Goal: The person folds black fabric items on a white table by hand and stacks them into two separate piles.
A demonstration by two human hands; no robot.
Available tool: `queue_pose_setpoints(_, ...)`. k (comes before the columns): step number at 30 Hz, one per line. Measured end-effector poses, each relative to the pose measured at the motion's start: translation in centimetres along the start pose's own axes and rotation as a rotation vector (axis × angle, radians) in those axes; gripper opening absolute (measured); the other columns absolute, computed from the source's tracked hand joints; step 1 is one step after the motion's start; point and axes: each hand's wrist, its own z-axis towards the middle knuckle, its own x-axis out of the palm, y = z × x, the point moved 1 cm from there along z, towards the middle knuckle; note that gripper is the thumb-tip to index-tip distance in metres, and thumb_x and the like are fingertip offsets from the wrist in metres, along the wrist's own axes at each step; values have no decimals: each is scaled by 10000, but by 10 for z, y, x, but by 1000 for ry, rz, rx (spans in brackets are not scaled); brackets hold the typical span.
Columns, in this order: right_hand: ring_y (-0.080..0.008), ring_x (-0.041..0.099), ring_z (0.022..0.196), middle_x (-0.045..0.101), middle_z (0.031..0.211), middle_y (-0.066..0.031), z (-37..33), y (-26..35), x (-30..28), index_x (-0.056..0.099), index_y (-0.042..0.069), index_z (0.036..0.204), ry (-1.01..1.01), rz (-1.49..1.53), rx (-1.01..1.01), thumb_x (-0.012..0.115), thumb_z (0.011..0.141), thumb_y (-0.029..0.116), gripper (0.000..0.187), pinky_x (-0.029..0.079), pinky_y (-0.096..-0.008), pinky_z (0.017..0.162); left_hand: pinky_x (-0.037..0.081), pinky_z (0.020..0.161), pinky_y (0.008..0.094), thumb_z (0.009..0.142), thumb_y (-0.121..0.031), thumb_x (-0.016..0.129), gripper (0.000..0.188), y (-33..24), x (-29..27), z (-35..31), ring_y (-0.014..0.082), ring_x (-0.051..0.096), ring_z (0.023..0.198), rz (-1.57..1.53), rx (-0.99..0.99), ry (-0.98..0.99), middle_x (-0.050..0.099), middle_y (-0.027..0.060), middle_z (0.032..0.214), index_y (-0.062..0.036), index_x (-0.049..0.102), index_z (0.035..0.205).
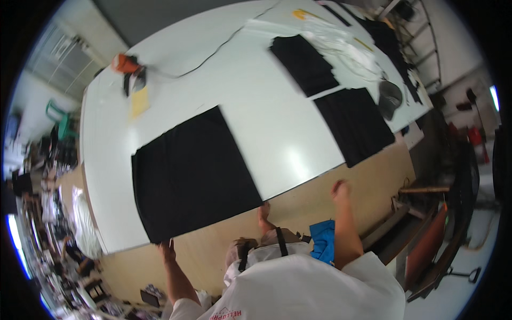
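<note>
Where our L hand is at the near-left corner of the lg. black cloth, we can't tell if it grips; same w/ our blurred R hand, farther off. Cloth lies fwd-right of L, approx. square, no clear long axis, on the white table; cluttered rm., green chair far left.

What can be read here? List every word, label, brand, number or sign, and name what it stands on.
White garment: red lettering with a small mark above it; not copied out here.
Large black cloth: no text visible.
Orange tool: any label is too small to read.
Yellow piece beside it: too blurred to tell.
</note>
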Motion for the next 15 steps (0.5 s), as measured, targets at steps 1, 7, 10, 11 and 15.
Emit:
queue_pose_setpoints(1, -115, 574, 568, 596, 700, 13, -15, -54, -25, 588, 152, 872, 417, -454, 94, 470, 1003, 271, 212, 501, -280, 470, 459, 1026, 483, 1013, -194, 475, 486, 6, -3, 15, 315, 545, 1233, -31, -13, 50, 524, 124, 1376, -169, 332, 1477)
queue_pose_setpoints(7, -168, 643, 965, 666, 1085, -70, -154, -223, 51, 612, 54, 1207, 842, -1133, 18, 723, 832, 129, 398, 513, -329, 808, 514, 979, 505, 1000, -133, 504, 381, 57, -28, 41, 296, 609, 1077, 32, -187, 206, 615, 133, 1237, -42, 440, 1365)
queue_pose_setpoints(10, -214, 590, 1133, 628, 1255, -102, -120, -255, 62, 553, 35, 1338, 965, -1354, 60, 733, 811, 124, 564, 450, -356, 975, 521, 844, 402, 928, -189, 651, 344, 89, -32, 27, 229, 591, 932, 296, -203, 286, 641, 105, 1120, -3, 582, 1209)
queue_pose_setpoints(11, -227, 574, 1179, 613, 1300, -113, -121, -262, 66, 537, 31, 1364, 1010, -1453, 25, 737, 810, 130, 597, 436, -366, 1005, 511, 792, 356, 896, -214, 708, 339, 98, -27, 14, 189, 582, 868, 484, -202, 285, 657, 85, 1058, -3, 628, 1149)
queue_pose_setpoints(15, -309, 507, 1301, 543, 1419, -151, -123, -274, 29, 480, 30, 1414, 1041, -1748, -406, 808, 780, 275, 754, 413, -407, 1048, 481, 689, 305, 871, -247, 755, 308, 112, -30, -59, 109, 562, 711, 799, -142, 423, 671, 6, 852, 9, 710, 1035)
